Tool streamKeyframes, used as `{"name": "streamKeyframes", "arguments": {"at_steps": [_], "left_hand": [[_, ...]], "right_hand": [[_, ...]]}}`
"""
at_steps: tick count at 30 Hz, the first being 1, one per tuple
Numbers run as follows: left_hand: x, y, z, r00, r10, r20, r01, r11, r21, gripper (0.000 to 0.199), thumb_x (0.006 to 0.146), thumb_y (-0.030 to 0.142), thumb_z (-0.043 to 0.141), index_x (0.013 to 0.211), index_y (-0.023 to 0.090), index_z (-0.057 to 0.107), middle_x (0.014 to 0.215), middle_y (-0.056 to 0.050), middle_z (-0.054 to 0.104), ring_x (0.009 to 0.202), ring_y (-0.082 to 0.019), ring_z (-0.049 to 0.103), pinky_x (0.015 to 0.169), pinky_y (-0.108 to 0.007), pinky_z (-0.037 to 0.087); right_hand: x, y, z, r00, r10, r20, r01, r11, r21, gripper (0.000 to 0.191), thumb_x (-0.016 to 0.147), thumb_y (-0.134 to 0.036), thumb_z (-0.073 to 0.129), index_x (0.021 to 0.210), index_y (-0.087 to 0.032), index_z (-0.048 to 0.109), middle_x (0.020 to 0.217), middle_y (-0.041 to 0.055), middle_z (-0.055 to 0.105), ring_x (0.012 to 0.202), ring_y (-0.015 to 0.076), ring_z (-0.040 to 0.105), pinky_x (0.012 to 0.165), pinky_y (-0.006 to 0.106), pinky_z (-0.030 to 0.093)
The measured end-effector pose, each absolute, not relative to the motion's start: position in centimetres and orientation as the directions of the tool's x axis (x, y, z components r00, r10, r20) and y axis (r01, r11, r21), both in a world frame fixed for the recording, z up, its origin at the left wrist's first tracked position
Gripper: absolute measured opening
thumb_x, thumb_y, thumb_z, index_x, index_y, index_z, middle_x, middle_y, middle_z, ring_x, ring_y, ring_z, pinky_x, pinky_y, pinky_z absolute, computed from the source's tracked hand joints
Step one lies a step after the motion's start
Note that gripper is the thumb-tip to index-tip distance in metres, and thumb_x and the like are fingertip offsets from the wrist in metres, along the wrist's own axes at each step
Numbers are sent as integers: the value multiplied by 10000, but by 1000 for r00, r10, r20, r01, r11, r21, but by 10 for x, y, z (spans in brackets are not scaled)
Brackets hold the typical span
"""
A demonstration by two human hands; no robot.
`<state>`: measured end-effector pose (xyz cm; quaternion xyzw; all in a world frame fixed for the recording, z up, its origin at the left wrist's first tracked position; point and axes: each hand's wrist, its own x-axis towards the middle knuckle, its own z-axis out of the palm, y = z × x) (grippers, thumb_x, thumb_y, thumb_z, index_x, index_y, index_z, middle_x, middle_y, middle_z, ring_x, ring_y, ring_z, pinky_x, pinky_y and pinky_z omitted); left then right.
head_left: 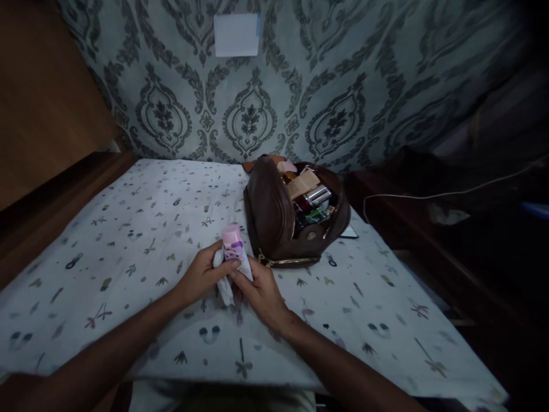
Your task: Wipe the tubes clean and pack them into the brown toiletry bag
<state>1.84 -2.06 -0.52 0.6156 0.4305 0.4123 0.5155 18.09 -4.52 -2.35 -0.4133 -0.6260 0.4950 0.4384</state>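
Over the middle of the table, both hands are closed around a small white bottle (234,249) with a pink cap and a purple print. My left hand (205,276) grips it from the left, thumb across its front, with a crumpled white cloth or tissue (225,290) tucked against it. From the lower right, my right hand (262,290) holds the bottle's base. The bottle tilts slightly, cap up. Just beyond my right hand stands a dark brown bag (268,200), unzipped, packed with cosmetics such as a beige compact-like box (303,183) and a silver-capped tube (318,195).
A white printed cloth (141,229) covers the table. Patterned wallpaper (249,103) rises behind it, with a white plate (237,35) mounted on it. Wooden furniture (51,109) borders the left. On the dark right side runs a white cable (420,197).
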Motion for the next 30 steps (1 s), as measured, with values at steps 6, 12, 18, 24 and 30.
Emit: {"name": "streamKeyframes", "arguments": {"at_steps": [6, 12, 18, 24, 30], "left_hand": [[16, -19, -3, 170, 981, 89, 151, -115, 982, 289, 743, 436, 713, 805, 163, 643, 659, 8, 641, 612, -143, 557, 608, -248, 490], [16, -18, -2, 115, 990, 81, 118, -95, 988, 328, 733, 484, 739, 773, 175, 636, 646, 5, 618, 606, -153, 548, 602, -263, 487], [19, -17, 1, 99, 988, 121, 125, -133, 983, 336, 734, 512, 734, 716, 192, 632, 621, 0, 609, 586, -166, 536, 610, -291, 492], [28, -6, 41, 229, 882, 412, 218, -459, 861, 484, 873, 659, 583, 706, 206, 606, 836, -80, 653, 816, -233, 600, 760, -330, 504], [55, 35, 89, 388, 837, 385, 442, -536, 720, 233, 971, 354, 454, 972, 200, 628, 717, 3, 566, 679, -171, 541, 679, -265, 423]], "right_hand": [[180, -45, -17, -231, 969, 89, -16, 88, -996, 307, 864, -470, 661, 755, -205, 551, 587, -44, 573, 534, 111, 520, 534, 223, 414], [182, -46, -7, -198, 977, 83, -114, 61, -992, 470, 847, -652, 659, 742, -202, 573, 532, -42, 566, 458, 101, 473, 480, 226, 408], [184, -51, -1, -144, 977, 157, -112, 141, -984, 472, 913, -632, 602, 738, -195, 568, 510, -41, 545, 461, 94, 478, 471, 208, 372], [210, -52, 35, -24, 964, 265, -138, 259, -956, 414, 945, -566, 605, 778, -187, 610, 497, -34, 570, 443, 101, 503, 448, 203, 391], [264, -31, 70, 210, 905, 370, -16, 382, -924, 382, 934, -521, 659, 744, -192, 615, 481, -23, 608, 420, 101, 514, 441, 203, 412]]}}
